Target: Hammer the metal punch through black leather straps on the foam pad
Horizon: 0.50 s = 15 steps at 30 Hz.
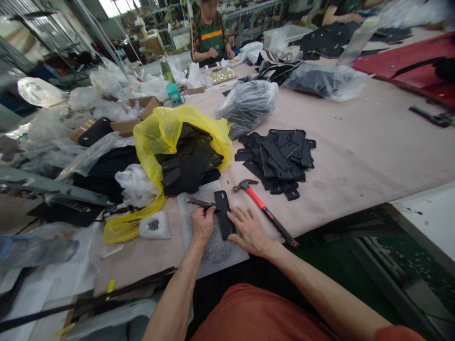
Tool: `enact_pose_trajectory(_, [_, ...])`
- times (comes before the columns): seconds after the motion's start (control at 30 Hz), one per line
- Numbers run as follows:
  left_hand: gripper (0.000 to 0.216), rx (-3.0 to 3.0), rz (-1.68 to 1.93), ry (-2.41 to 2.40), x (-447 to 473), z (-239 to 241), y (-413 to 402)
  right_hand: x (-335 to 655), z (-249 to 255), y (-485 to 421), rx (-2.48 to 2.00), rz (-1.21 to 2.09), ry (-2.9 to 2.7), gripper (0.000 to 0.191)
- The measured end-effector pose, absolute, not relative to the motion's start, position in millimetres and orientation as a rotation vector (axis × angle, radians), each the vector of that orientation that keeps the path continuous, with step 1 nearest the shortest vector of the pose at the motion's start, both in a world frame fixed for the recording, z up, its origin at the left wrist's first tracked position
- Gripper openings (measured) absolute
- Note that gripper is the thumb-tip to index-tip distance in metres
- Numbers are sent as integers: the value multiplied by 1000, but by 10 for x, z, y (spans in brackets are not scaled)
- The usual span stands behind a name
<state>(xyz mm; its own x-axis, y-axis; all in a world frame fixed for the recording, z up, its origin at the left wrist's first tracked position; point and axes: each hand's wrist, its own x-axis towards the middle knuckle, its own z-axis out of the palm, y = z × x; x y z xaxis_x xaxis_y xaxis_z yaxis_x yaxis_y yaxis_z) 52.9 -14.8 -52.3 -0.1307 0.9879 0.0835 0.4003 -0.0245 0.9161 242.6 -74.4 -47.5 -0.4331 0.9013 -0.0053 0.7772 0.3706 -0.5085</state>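
1. Left hand [204, 223] pinches metal tool [199, 203] beside black strip [224, 218], seemingly for control;
2. Right hand [250, 232], fingers spread, touches strip's edge, likely steadying it on speckled board [217, 256];
3. Claw hammer [263, 207] lies near, presumably for reach.

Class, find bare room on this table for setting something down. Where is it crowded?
Widest patch: pink tabletop right of the black pile, nearer than the red item. Smaller: below that pile, right of the hammer. Crowded: leftward, around the yellow bag and clear bags.
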Motion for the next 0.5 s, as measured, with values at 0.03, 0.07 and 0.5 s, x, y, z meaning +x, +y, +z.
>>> enact_pose_trajectory(0.03, [19,1485,1139,1597,533,-507,-160,2412,-492,-672,-1484,627,-2353,73])
enact_pose_trajectory(0.07, [19,1493,1140,1597,536,-492,-170,2395,-503,-590,-1479,609,-2345,72])
enact_pose_trajectory(0.5, [20,1625,1047,1483,471,-505,-228,2457,-591,-137,-1361,730,-2221,63])
